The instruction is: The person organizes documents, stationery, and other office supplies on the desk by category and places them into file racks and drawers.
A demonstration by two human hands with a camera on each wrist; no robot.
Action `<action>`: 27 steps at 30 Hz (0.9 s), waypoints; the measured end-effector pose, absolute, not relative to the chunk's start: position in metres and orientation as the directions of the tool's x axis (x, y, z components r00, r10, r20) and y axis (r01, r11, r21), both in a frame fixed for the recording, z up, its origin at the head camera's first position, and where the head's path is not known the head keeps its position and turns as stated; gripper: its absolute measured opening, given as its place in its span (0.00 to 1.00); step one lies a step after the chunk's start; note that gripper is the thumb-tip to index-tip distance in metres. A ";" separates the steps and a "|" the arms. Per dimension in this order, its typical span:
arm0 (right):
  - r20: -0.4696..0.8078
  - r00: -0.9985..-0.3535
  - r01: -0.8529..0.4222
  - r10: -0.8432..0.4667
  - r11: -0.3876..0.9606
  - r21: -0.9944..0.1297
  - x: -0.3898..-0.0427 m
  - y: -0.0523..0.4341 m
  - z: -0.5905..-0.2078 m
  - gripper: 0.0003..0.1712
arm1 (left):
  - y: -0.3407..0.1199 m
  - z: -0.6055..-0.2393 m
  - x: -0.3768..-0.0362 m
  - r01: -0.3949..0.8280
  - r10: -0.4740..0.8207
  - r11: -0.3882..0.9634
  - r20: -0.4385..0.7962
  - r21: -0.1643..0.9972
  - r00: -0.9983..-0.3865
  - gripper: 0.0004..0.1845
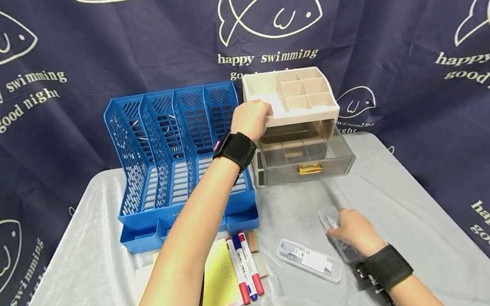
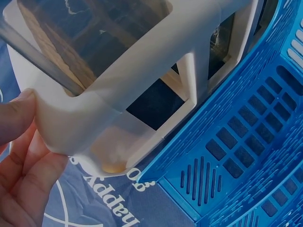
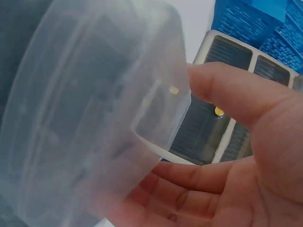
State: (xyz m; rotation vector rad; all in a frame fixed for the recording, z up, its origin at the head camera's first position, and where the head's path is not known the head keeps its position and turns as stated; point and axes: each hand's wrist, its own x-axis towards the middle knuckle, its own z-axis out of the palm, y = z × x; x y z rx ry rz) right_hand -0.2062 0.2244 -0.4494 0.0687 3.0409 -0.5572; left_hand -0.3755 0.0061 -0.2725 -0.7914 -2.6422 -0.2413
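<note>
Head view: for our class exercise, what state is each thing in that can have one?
White organizer: upright, gripped by the left hand.
Grey drawer: pulled out.
Held case: in the right hand, lid state unclear.
Loose case: lying flat, apparently closed.
Markers: capped, lying side by side.
Yellow notepad: flat, partly hidden.
Blue rack: upright.

The right-wrist view cuts off the clear case [image 3: 61, 104].

You have two hands [image 1: 252, 119] [image 1: 356, 231], one four-slot blue rack [image 1: 141, 220], one white organizer [image 1: 301, 117], two clear cases [image 1: 309, 260] [image 1: 347, 249], three markers [image 1: 238, 271] [image 1: 245, 268] [image 1: 250, 263] and two small blocks [image 1: 253, 242] [image 1: 261, 266] in view, plus several notepads [image 1: 224, 265] that your left arm [image 1: 187, 244] partly covers, too hidden for an exact count.
</note>
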 end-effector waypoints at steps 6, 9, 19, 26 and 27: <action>-0.040 -0.999 0.026 0.011 0.924 -0.381 -0.206 0.226 -0.440 0.19 | 0.007 -0.271 -0.376 0.562 0.494 0.824 0.399 0.068 -0.772 0.12; -0.033 -0.999 -0.011 -0.026 0.923 -0.385 -0.205 0.225 -0.431 0.18 | 0.006 -0.271 -0.375 0.561 0.496 0.825 0.391 0.065 -0.775 0.11; -0.022 -0.985 -0.151 -0.169 0.925 -0.348 -0.200 0.219 -0.399 0.28 | 0.006 -0.271 -0.375 0.561 0.495 0.826 0.401 0.058 -0.771 0.11; 0.014 -0.953 -0.292 -0.304 0.900 -0.324 -0.200 0.214 -0.379 0.32 | 0.006 -0.271 -0.374 0.556 0.492 0.829 0.394 0.061 -0.777 0.12; 0.016 -0.948 -0.306 -0.317 0.897 -0.319 -0.200 0.213 -0.377 0.32 | 0.007 -0.271 -0.374 0.556 0.492 0.829 0.391 0.064 -0.778 0.12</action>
